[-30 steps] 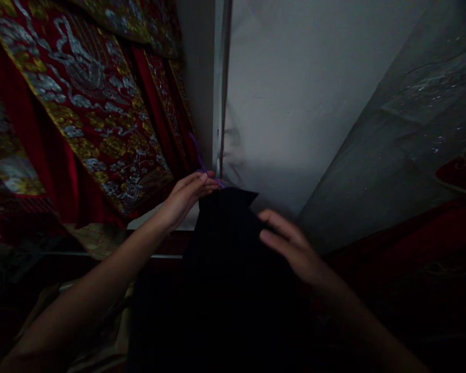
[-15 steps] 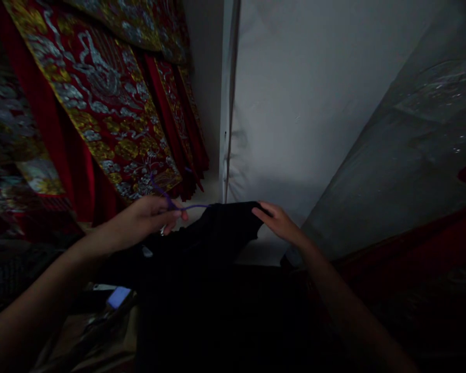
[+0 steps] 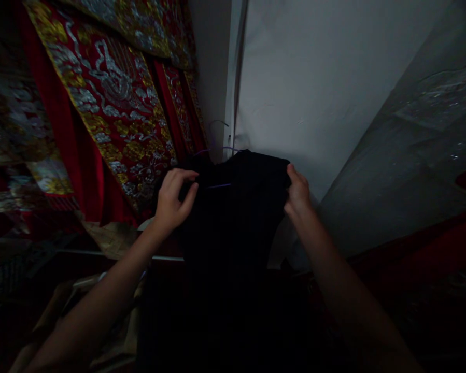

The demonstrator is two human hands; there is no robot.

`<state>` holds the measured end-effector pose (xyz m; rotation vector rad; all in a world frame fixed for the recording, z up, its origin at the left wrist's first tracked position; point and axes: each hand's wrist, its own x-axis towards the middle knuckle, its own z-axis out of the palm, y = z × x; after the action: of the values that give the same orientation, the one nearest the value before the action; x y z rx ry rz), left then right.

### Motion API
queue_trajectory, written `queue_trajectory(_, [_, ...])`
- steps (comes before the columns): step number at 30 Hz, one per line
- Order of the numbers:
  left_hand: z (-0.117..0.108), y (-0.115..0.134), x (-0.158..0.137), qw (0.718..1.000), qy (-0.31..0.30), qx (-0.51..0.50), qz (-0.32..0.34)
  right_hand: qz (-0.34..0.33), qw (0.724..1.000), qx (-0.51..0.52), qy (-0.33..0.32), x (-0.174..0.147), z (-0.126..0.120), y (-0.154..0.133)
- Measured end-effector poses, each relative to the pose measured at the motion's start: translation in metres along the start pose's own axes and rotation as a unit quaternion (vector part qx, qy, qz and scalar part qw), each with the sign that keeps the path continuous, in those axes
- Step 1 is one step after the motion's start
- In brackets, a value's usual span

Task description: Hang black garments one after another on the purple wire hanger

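Note:
A black shirt hangs spread out in front of me on a thin purple hanger. Above the collar the hanger's hook shows, and its lower bar crosses the neck opening. My left hand is curled round the shirt's left shoulder, thumb and fingers closing on the dark cloth. At the opposite shoulder, my right hand grips the outer edge of the fabric. The lower part of the shirt fades into the dark.
Red hangings with gold and silver embroidery fill the left side. A pale wall panel stands behind the shirt, with a grey plastic-like sheet at its right. Wooden framing shows low on the left.
The purple hanger, formerly in my left hand, now sits inside the shirt with its hook above the collar. My left hand has moved onto the shirt's shoulder; my right hand has moved up and right.

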<state>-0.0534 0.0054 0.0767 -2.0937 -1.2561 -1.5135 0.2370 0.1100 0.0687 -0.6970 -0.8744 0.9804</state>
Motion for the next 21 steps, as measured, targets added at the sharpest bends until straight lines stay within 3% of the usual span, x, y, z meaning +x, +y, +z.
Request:
queue_trajectory(2, [0.016, 0.003, -0.013, 0.994, -0.109, -0.019, 0.004, -0.018, 0.999, 0.017, 0.027, -0.006, -0.007, 0.001])
queue_trajectory(5, [0.041, 0.002, -0.031, 0.963, -0.267, -0.029, -0.032, -0.012, 0.997, 0.033, 0.062, -0.021, -0.031, 0.004])
queue_trajectory(9, [0.071, -0.004, -0.056, 0.91, -0.399, 0.052, -0.101, 0.031, 0.996, 0.008, 0.085, -0.039, -0.069, 0.012])
queue_trajectory(12, [0.088, -0.008, -0.079, 0.869, -0.473, 0.081, -0.118, 0.054, 0.995, -0.002, 0.089, -0.045, -0.083, 0.02])
queue_trajectory(15, [0.1, -0.006, -0.105, 0.849, -0.508, 0.05, -0.136, 0.067, 0.994, -0.004, 0.091, -0.043, -0.082, 0.027])
queue_trajectory(17, [0.105, -0.001, -0.123, 0.85, -0.502, 0.006, -0.16, 0.05, 0.992, -0.025, 0.109, -0.041, -0.082, 0.031])
queue_trajectory(21, [0.11, 0.014, -0.156, 0.896, -0.383, -0.047, -0.221, -0.068, 0.977, -0.116, 0.168, -0.063, -0.095, 0.051])
